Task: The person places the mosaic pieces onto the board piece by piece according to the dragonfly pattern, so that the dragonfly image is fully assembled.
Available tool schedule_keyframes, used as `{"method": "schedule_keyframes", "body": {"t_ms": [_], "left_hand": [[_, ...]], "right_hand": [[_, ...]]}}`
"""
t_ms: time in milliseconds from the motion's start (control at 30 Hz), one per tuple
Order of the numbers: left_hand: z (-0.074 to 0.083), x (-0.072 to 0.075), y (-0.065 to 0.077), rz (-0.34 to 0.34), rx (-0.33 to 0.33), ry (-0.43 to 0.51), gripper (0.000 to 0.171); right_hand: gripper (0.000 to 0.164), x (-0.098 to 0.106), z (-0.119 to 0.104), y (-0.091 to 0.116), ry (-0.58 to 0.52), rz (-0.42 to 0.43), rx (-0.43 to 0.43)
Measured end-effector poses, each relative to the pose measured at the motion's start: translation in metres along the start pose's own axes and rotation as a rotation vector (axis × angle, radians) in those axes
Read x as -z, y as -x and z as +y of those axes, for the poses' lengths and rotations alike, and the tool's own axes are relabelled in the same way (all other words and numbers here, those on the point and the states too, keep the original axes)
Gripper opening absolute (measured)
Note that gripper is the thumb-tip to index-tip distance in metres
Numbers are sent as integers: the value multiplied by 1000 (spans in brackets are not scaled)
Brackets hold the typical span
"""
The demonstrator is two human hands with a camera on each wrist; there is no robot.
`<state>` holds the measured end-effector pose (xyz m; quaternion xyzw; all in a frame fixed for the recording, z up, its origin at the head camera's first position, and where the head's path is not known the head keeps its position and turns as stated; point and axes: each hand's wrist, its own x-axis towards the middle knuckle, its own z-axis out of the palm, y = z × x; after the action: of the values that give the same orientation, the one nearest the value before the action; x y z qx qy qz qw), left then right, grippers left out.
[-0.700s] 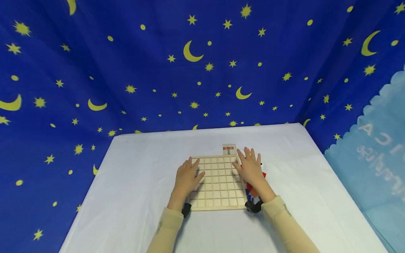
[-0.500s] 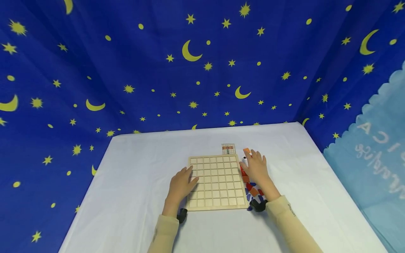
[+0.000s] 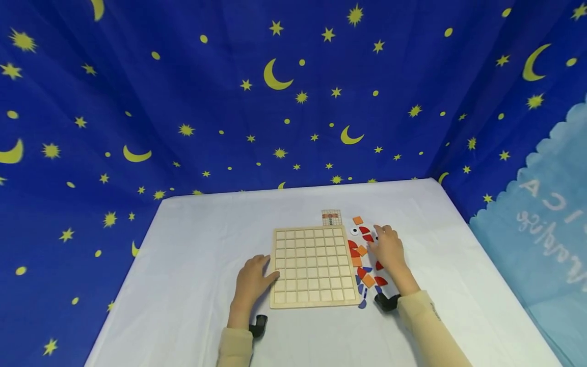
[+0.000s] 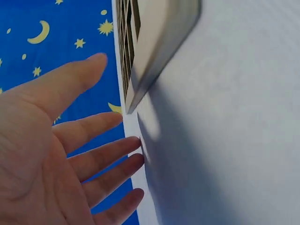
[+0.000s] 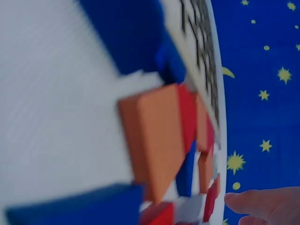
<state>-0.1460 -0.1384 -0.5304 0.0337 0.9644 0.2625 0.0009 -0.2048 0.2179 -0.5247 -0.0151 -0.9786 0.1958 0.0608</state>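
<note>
A pale wooden grid board [image 3: 312, 267] lies flat on the white table. Just off its left edge is my left hand [image 3: 251, 279], fingers extended and holding nothing; the left wrist view shows the palm and spread fingers beside the board's rim [image 4: 152, 61]. My right hand [image 3: 390, 250] hovers at the right side of the loose pieces, fingers loosely bent, with nothing visible in its grasp. Near it are red quarter-round pieces [image 3: 368, 238], an orange square [image 3: 362, 250] and a white disc with a black dot [image 3: 354, 231]. Another dotted piece is partly hidden by its fingers.
A small patterned card [image 3: 331, 217] lies beyond the board's far edge. More orange, red and blue pieces [image 3: 363, 304] are scattered along its right side. Black wrist mounts [image 3: 259, 326] sit on both wrists. Blue starry cloth [image 3: 293, 102] hangs behind the table.
My left hand has slid off the board toward the lower left. The right hand has moved right and slightly down, uncovering the coloured pieces beneath it.
</note>
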Motion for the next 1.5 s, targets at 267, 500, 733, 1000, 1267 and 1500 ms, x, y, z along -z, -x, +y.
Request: {"method": "schedule_keyframes", "body": {"t_ms": [267, 500, 733, 1000, 1267, 1500], "left_hand": [[-18, 4, 4, -133, -26, 148, 71], [-29, 2, 4, -180, -51, 190, 65], [-36, 2, 4, -197, -59, 218, 61], [-37, 2, 5, -187, -72, 230, 60], [-36, 0, 5, -183, -68, 230, 60], [-37, 1, 4, -184, -64, 235, 60]], "right_hand": [[54, -4, 12, -4, 7, -47, -73], [49, -6, 17, -7, -14, -11, -78], [40, -10, 19, -7, -120, 63, -84], [37, -16, 24, -6, -185, 104, -79], [44, -8, 15, -1, -294, 124, 38], [50, 3, -13, 0, -389, 45, 231]]}}
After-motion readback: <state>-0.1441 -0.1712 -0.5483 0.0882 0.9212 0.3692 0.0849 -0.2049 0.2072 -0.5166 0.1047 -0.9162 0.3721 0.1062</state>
